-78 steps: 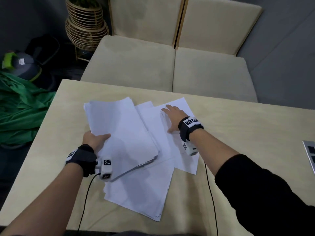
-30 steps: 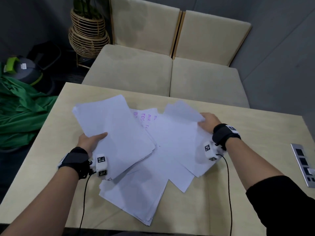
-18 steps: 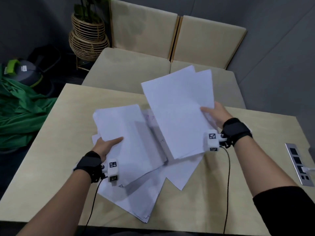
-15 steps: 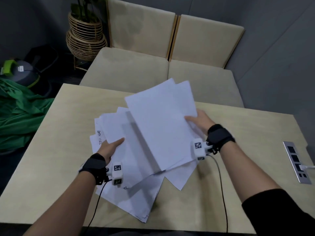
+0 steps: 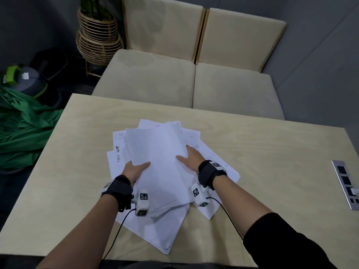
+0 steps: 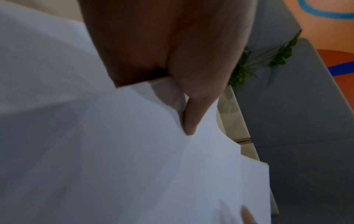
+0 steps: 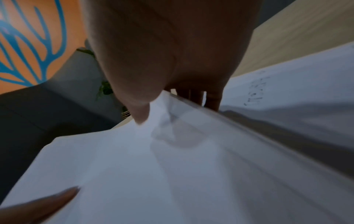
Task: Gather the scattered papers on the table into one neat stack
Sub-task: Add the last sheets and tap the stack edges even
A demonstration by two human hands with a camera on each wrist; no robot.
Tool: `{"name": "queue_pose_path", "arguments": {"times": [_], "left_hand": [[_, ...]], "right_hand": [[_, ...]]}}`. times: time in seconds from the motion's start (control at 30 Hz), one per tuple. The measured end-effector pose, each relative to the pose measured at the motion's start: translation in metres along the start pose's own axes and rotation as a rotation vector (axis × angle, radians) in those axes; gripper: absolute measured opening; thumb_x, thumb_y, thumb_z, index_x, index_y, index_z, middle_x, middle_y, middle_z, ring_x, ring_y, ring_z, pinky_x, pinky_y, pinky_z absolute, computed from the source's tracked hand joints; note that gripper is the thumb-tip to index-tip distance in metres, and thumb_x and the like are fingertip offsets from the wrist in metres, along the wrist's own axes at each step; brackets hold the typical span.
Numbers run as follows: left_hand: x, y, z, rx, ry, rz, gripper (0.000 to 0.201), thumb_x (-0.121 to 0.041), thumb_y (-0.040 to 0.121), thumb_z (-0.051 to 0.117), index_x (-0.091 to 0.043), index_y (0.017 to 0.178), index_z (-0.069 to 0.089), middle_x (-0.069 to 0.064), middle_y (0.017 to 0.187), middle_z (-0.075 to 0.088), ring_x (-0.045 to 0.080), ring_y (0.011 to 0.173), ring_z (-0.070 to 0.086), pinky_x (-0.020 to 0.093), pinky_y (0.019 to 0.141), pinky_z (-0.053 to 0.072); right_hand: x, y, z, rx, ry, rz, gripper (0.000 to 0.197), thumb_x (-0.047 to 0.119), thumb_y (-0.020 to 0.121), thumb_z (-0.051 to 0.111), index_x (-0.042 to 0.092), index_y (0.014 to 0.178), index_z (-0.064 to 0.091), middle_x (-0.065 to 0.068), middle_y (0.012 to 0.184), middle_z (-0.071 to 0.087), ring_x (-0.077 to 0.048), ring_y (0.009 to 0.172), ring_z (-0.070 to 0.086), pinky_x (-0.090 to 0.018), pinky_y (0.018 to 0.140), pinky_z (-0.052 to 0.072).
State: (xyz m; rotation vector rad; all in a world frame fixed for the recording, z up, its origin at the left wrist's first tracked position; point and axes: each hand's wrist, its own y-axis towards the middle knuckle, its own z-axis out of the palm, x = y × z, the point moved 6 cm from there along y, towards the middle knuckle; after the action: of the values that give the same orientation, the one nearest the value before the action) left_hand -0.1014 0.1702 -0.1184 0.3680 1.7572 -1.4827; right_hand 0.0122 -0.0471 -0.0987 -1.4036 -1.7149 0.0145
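A bundle of white papers sits between my two hands above the wooden table. My left hand grips its left edge, thumb on top and fingers hidden beneath. My right hand grips the right edge in the same way. In the left wrist view the thumb presses the top sheet. The right wrist view has the thumb on the sheets and fingers under them. More loose papers fan out below, some with handwriting.
A metal socket panel is set into the table at the right edge. Two beige seats stand beyond the far edge. A wicker plant stand, green cloth and a grey bag lie at the left.
My right hand lifted sheets from the right side, swung them left and lowered them onto the bundle in my left hand. Both hands now hold one bundle low over the table.
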Motion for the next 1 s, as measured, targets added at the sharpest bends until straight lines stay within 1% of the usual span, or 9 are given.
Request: {"name": "queue_pose_path", "arguments": {"times": [0.1, 0.17, 0.27, 0.33, 0.5, 0.7, 0.83, 0.9, 1.0], "left_hand": [[0.003, 0.004, -0.005, 0.002, -0.010, -0.018, 0.038, -0.005, 0.089, 0.071, -0.001, 0.126, 0.061, 0.021, 0.124, 0.067, 0.036, 0.107, 0.066, 0.042, 0.091, 0.052], [0.001, 0.007, -0.009, 0.002, -0.001, -0.006, 0.040, -0.006, 0.089, 0.071, -0.001, 0.128, 0.060, 0.019, 0.123, 0.067, 0.037, 0.108, 0.066, 0.044, 0.092, 0.052], [-0.009, 0.007, -0.014, -0.004, 0.018, 0.039, 0.037, -0.008, 0.089, 0.072, -0.004, 0.125, 0.062, 0.017, 0.120, 0.069, 0.036, 0.106, 0.067, 0.046, 0.095, 0.053], [-0.017, 0.005, -0.017, -0.012, 0.023, 0.075, 0.040, -0.009, 0.089, 0.072, -0.004, 0.127, 0.062, 0.014, 0.116, 0.070, 0.033, 0.102, 0.068, 0.047, 0.096, 0.052], [-0.041, -0.003, -0.026, -0.033, 0.005, 0.160, 0.035, -0.010, 0.090, 0.071, -0.012, 0.124, 0.060, 0.004, 0.107, 0.070, 0.025, 0.095, 0.068, 0.040, 0.091, 0.052], [-0.066, -0.015, -0.040, -0.080, -0.017, 0.247, 0.031, -0.011, 0.090, 0.072, -0.010, 0.120, 0.063, 0.000, 0.101, 0.071, 0.020, 0.089, 0.069, 0.032, 0.078, 0.054], [-0.075, -0.025, -0.046, -0.098, -0.031, 0.290, 0.027, -0.011, 0.091, 0.070, -0.014, 0.116, 0.061, -0.006, 0.098, 0.069, 0.013, 0.087, 0.067, 0.025, 0.069, 0.050], [-0.077, -0.027, -0.048, -0.101, -0.036, 0.309, 0.027, -0.010, 0.091, 0.070, -0.014, 0.117, 0.061, -0.006, 0.098, 0.069, 0.013, 0.086, 0.067, 0.026, 0.072, 0.050], [-0.076, -0.030, -0.051, -0.106, -0.042, 0.318, 0.028, -0.010, 0.091, 0.070, -0.013, 0.117, 0.062, -0.005, 0.099, 0.069, 0.014, 0.087, 0.068, 0.031, 0.082, 0.050]], "right_hand": [[-0.022, 0.006, -0.027, -0.220, -0.104, 0.125, 0.044, 0.042, 0.097, 0.049, 0.014, 0.131, 0.053, -0.013, 0.132, 0.046, -0.034, 0.122, 0.047, -0.041, 0.103, 0.041], [-0.043, 0.000, -0.045, -0.302, -0.232, 0.220, 0.055, 0.043, 0.087, 0.063, 0.017, 0.134, 0.049, -0.010, 0.134, 0.040, -0.031, 0.124, 0.042, -0.039, 0.100, 0.041], [-0.066, -0.007, -0.057, -0.285, -0.358, 0.274, 0.079, 0.047, 0.066, 0.082, 0.020, 0.130, 0.045, -0.007, 0.129, 0.038, -0.029, 0.121, 0.040, -0.040, 0.093, 0.044], [-0.076, -0.006, -0.058, -0.277, -0.319, 0.294, 0.082, 0.046, 0.061, 0.086, 0.021, 0.127, 0.044, -0.007, 0.126, 0.043, -0.030, 0.120, 0.042, -0.041, 0.093, 0.044], [-0.081, -0.005, -0.058, -0.232, -0.190, 0.316, 0.077, 0.039, 0.063, 0.087, 0.017, 0.123, 0.043, -0.005, 0.113, 0.057, -0.031, 0.107, 0.057, -0.041, 0.089, 0.049], [-0.068, -0.012, -0.056, -0.264, -0.312, 0.183, 0.069, 0.032, 0.069, 0.083, 0.014, 0.126, 0.049, -0.006, 0.126, 0.045, -0.028, 0.113, 0.054, -0.037, 0.086, 0.051], [-0.074, -0.017, -0.058, -0.236, -0.198, 0.241, 0.079, 0.025, 0.068, 0.085, 0.018, 0.133, 0.043, -0.006, 0.123, 0.058, -0.030, 0.110, 0.059, -0.035, 0.084, 0.051], [-0.077, -0.020, -0.058, -0.205, -0.199, 0.280, 0.069, 0.029, 0.067, 0.084, 0.016, 0.125, 0.050, -0.005, 0.115, 0.063, -0.030, 0.106, 0.061, -0.033, 0.079, 0.050], [-0.072, -0.025, -0.058, -0.179, -0.352, 0.283, 0.036, 0.036, 0.068, 0.079, 0.017, 0.094, 0.062, -0.002, 0.093, 0.068, -0.028, 0.091, 0.062, -0.031, 0.072, 0.049]]}}
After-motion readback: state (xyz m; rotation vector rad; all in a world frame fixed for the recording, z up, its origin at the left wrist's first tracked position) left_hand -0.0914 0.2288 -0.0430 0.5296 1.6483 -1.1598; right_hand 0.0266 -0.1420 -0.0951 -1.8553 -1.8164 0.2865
